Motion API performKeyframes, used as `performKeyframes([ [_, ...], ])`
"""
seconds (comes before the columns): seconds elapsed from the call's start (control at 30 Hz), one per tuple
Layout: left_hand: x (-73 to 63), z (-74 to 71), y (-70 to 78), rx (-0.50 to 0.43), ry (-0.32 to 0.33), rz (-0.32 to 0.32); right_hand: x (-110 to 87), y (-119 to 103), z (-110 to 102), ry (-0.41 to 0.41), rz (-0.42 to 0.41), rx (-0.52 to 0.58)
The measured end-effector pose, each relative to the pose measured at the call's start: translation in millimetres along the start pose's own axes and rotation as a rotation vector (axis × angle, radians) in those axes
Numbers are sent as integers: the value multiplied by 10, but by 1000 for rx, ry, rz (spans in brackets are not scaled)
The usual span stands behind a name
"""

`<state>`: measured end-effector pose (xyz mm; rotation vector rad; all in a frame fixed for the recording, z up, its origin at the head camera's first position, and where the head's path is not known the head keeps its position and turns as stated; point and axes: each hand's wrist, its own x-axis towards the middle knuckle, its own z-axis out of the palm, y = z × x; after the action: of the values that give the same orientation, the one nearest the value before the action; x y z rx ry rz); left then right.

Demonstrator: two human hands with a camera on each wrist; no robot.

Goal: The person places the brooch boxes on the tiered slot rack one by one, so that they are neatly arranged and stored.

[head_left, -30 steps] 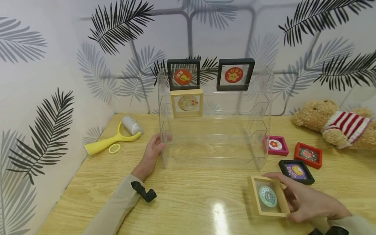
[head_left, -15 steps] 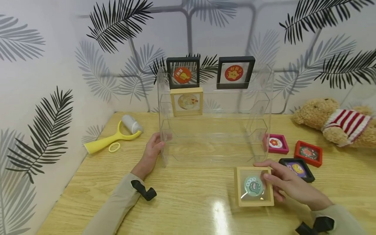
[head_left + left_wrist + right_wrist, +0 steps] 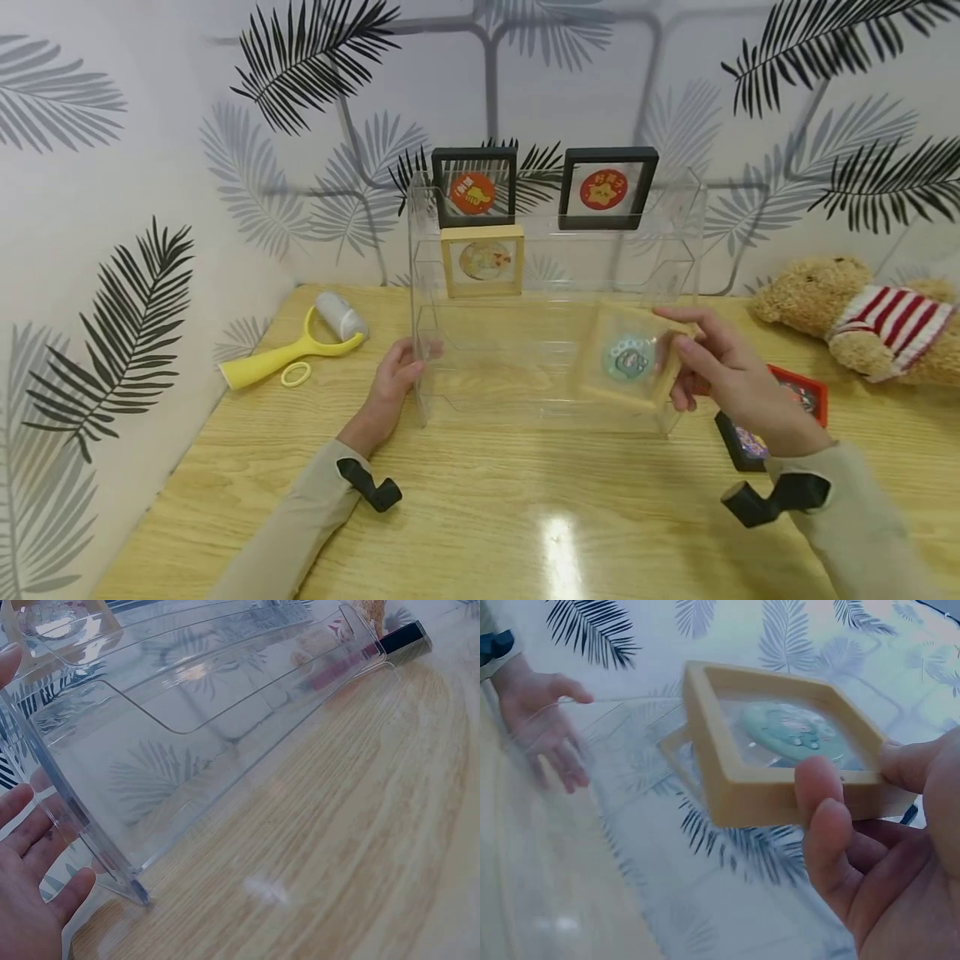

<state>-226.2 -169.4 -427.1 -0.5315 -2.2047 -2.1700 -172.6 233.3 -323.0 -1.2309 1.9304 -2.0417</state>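
My right hand (image 3: 738, 387) pinches a tan display frame (image 3: 588, 387) by its right side. Inside the frame is a mint-green round badge (image 3: 795, 729). The frame is tilted and overlaps the lower right of a clear acrylic rack (image 3: 487, 408) in the head view. My left hand (image 3: 393, 375) rests against the rack's left side, its fingers (image 3: 34, 834) loosely extended along the clear panel. On the rack's top tier stand two black frames, one with a thumbs-up badge (image 3: 474, 193) and one with a star badge (image 3: 602, 190). Another tan frame (image 3: 483, 290) sits one tier lower at left.
Right of the rack, a black frame (image 3: 738, 442) and a red frame (image 3: 813, 387) lie on the table, partly hidden by my right arm. A striped-shirt teddy bear (image 3: 862, 317) lies behind them. At left are a yellow slingshot-shaped handle (image 3: 270, 362), a grey cylinder (image 3: 339, 315) and a yellow ring (image 3: 296, 374).
My right hand has carried the tan frame from the front right, up and left to the rack, turning it on the way. The left hand has stayed at the rack's side.
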Motion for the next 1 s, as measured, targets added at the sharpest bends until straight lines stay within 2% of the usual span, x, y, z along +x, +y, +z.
performKeyframes([
  [0.17,11,4,-34,-14,8,-7,369,-245,-74,111,-66,-60],
  [0.27,18,0,-44,-19,14,0,573,-359,-126,195,-58,-151],
  [0.33,19,-1,-46,-16,14,4,689,-409,-166,246,-28,-264],
  [0.4,12,1,-44,-17,10,6,785,-431,-216,259,-2,-374],
  [0.5,3,10,-39,-15,3,3,875,-429,-295,238,24,-525],
  [0.67,-7,2,-11,-15,-2,0,1013,-407,-363,182,43,-672],
  [0.83,5,-9,-4,-11,18,3,1117,-409,-352,108,94,-796],
  [1.0,-10,-17,-7,-6,9,-7,1160,-365,-350,12,153,-853],
])
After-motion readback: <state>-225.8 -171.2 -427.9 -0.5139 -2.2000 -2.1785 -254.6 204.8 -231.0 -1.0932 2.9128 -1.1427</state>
